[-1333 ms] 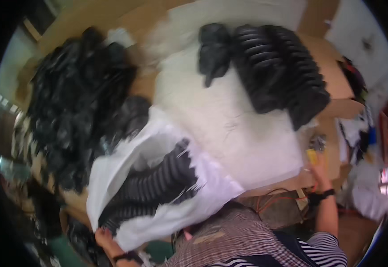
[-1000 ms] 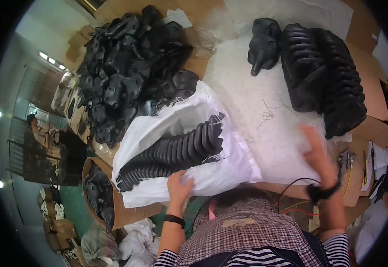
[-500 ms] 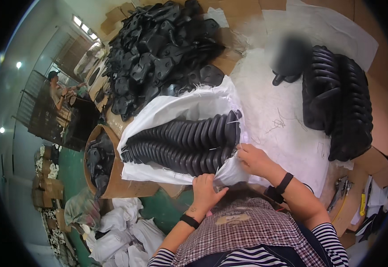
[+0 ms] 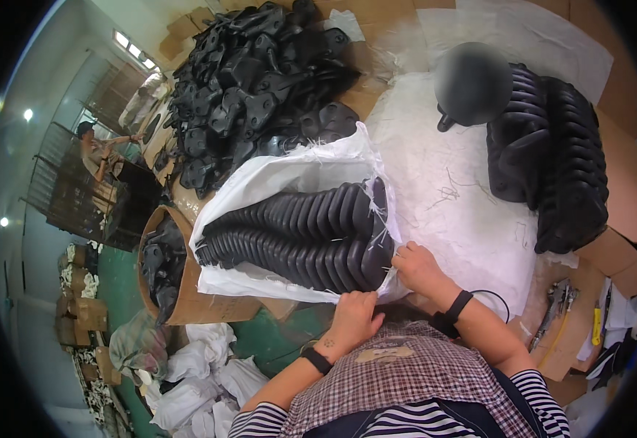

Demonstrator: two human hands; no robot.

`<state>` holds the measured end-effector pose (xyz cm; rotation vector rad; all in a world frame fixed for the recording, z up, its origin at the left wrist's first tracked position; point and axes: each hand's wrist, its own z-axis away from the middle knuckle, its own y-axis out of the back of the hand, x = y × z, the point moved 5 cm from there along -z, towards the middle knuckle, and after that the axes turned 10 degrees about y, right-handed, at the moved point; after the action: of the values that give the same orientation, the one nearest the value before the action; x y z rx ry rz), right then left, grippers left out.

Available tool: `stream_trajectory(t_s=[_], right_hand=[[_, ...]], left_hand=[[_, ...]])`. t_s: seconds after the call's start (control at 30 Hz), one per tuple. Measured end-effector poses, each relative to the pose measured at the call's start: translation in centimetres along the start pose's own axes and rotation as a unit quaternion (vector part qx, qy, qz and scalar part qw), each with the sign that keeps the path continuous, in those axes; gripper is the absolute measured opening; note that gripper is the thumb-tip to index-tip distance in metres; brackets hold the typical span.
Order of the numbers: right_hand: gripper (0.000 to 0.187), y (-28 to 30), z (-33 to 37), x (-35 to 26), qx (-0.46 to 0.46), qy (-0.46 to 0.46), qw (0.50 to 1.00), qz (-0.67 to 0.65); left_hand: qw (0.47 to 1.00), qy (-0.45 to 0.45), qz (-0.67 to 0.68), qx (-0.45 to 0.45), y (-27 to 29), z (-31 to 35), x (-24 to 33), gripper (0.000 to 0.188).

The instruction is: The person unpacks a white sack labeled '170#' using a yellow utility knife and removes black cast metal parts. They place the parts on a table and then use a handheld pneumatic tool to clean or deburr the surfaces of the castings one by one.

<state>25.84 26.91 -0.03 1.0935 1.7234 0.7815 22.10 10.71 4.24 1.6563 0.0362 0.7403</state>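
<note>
A white woven sack (image 4: 260, 287) lies on its side with its upper side open and frayed threads along the rim. Inside it sit two long rows of black molded parts (image 4: 296, 219), nested against each other. My left hand (image 4: 355, 319) is closed on the near rim of the sack, fingers curled over the edge. To its right, my right hand (image 4: 419, 269) pinches the sack's edge by the near right corner. White cloth (image 4: 457, 226) spreads on the table beyond my right hand.
A large heap of black molded parts (image 4: 253, 87) rises at the far left. More nested parts (image 4: 552, 160) stand at the right, near tools (image 4: 552, 314). A cardboard drum (image 4: 187, 292) and white bags (image 4: 187, 387) stand at left. Another person (image 4: 99, 157) works in the background.
My left hand has slid to the right along the rim. The near right corner of the sack is pulled closer around the parts, and my right hand has shifted slightly rightward.
</note>
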Motion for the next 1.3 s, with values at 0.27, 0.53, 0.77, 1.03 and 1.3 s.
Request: stream_trajectory(t_s=[0.27, 0.53, 0.77, 1.03, 1.3], right_hand=[[0.008, -0.1, 0.3, -0.5, -0.045, 0.007, 0.999, 0.024], [0.036, -9.3, 6.5, 11.3, -0.156, -0.211, 0.961, -0.086], [0.029, -1.9, 1.7, 8.6, -0.004, -0.391, 0.802, -0.451], [0.050, -6.7, -0.6, 8.8, 0.212, -0.483, 0.708, -0.470], [0.071, -5.2, -3.7, 3.3, 0.091, -0.407, 0.655, -0.630]], left_hand=[[0.965, 0.000, 0.044, -0.258, -5.5, 2.4, -2.5, 0.067], [0.947, 0.061, 0.139, -0.284, -7.8, -0.9, -4.4, 0.066], [0.812, 0.310, 0.486, -0.096, 3.6, 0.8, -13.9, 0.025], [0.852, 0.436, 0.275, 0.095, 3.6, -3.6, -27.3, 0.071], [0.879, 0.474, 0.031, -0.041, 5.4, -9.1, -26.5, 0.080]])
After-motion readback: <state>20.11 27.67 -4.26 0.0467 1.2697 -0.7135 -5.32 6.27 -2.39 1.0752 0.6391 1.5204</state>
